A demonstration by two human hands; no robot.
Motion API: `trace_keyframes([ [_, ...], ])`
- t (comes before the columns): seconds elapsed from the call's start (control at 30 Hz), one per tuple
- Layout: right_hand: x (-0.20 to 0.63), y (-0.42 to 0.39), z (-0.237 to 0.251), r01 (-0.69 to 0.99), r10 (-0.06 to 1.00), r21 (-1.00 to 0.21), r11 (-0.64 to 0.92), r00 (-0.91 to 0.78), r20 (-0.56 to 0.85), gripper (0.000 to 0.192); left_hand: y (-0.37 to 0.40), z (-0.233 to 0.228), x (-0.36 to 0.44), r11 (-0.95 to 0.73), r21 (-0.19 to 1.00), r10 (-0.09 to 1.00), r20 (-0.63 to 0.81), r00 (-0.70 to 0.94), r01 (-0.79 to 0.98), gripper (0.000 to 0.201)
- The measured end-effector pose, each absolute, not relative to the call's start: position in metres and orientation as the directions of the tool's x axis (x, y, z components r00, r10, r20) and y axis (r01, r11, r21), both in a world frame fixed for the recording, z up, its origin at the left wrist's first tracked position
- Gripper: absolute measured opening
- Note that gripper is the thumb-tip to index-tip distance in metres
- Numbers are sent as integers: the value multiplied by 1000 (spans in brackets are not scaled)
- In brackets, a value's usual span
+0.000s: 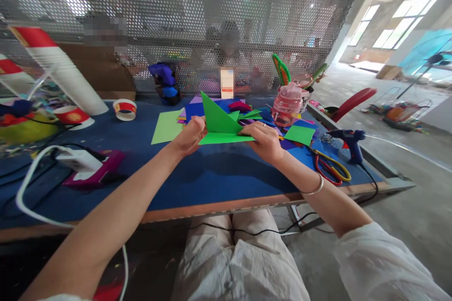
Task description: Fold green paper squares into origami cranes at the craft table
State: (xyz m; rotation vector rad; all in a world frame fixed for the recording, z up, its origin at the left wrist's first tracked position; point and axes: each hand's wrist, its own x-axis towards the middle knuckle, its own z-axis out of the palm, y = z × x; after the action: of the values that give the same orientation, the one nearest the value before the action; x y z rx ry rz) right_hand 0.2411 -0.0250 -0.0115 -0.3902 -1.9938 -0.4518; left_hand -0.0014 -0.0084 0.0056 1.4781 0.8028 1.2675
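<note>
A person seated at a blue-topped bench [212, 176] grips a folded green sheet [221, 120] in both hands, holding it above the near middle of the work surface. The left hand [190, 137] has its fingers closed on the sheet's left end, the thumb uppermost; the right hand [265, 141], with a ring on one finger and a bracelet [315, 185] at the wrist, pinches the right end close to the crease. One part of the sheet rises to a point on the left, while the rest lies nearly flat toward the person.

Just beyond the hands are papers in blue, purple and green, with a pale green sheet [164, 127] to the left and a green square [300, 135] to the right. A pink see-through jar [287, 104] stands at the far right of the spread. Nearer, on the right side of the bench, are scissors [339, 163] with red and yellow handles and a blue glue gun [354, 145]. On the left, a leaning stack of paper cups [61, 68] stands near a single cup [125, 110], with a magenta power strip [92, 171] nearer the person. A perforated metal screen [176, 9] spans the far side.
</note>
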Motion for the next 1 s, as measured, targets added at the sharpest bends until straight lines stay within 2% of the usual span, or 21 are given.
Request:
trace_keyframes([
  [0.13, 240, -27, -12, 432, 74, 163, 887, -482, 873, 16, -16, 9, 2, -197, 975, 907, 220, 360, -101, 54],
  [0.27, 240, -27, -13, 416, 79, 189, 889, -546, 834, 20, -21, 9, 6, -133, 984, 924, 167, 345, -122, 46],
  [0.43, 242, -28, -12, 436, 90, 175, 883, -521, 849, 22, -20, 7, 8, -107, 980, 942, 153, 300, -166, 47],
  [0.8, 241, -28, -14, 442, 91, 147, 885, -474, 876, 18, -20, 7, 7, -189, 974, 935, 217, 279, -125, 45],
  [1.0, 235, -31, -16, 451, 155, 41, 892, -390, 908, 17, -21, 11, 8, -267, 959, 913, 283, 294, -97, 42],
])
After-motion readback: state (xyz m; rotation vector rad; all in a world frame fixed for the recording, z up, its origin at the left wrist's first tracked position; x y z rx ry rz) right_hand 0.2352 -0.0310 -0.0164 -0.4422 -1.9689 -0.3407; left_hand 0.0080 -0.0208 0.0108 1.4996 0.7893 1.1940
